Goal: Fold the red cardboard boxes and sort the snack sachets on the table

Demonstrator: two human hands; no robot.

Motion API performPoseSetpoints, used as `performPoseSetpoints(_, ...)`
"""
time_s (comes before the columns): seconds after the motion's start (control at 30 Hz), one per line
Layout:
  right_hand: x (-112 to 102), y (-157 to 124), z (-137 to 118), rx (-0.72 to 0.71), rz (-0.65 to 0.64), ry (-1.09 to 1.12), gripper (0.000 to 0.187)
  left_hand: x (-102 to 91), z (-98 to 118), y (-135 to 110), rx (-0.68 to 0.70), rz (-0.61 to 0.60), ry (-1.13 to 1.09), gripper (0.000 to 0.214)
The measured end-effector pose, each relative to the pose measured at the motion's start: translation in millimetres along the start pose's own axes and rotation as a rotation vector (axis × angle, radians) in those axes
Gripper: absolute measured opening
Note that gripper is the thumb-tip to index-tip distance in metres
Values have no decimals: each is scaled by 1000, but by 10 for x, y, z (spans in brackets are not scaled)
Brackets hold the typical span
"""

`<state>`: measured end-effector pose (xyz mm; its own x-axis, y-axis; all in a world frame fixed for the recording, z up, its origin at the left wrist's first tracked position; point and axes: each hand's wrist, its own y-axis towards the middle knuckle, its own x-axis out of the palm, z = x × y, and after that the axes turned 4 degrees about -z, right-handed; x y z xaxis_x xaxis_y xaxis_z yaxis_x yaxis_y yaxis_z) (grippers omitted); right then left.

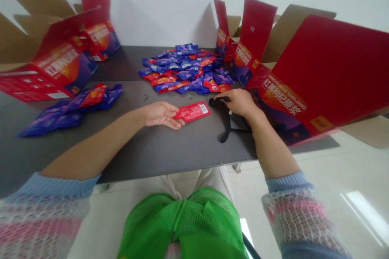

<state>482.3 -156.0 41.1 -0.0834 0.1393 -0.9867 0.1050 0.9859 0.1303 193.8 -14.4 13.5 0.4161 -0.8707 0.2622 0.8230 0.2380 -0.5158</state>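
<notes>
Red sachet, dark grey table, green mesh bag

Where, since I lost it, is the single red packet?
The red packet lies on the table, centre of the head view, held by the left hand, with the right hand to its right.

bright, even, diffuse light; no hard source in view. white wall near blown out at 12 o'clock. soft, broad shadows on it behind the red cartons at 11 and 1 o'clock. faint shadow under the right hand on the dark table. pale glare streaks on the floor at 4 o'clock. centre sharp: barcode on the red sachet resolves. strong wide-angle bend: table edge bows, cartons at 9 and 3 o'clock lean outward. sleeves at 7 and 5 o'clock stretched, soft.
</notes>
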Motion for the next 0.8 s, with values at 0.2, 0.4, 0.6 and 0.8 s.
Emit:
performPoseSetpoints(0.2, 24, -59, -301, -190, 233, 401, 33, -10, -14, 17, 7, -15, -19, 16)
performPoseSetpoints(0.4, 284, -57, -717, -523, 116, 493, 50, -26, -35, 51, 12, -34, -30, 15)
performPoseSetpoints(0.6, 338, -24, -803, -492, 36, 345, 57, -55, -58, 66, 21, -42, -62, 14)
performPoseSetpoints(0.8, 276, 77, -602, -289, 41, 133, 48, -59, -62, 48, 36, -37, -81, 13)
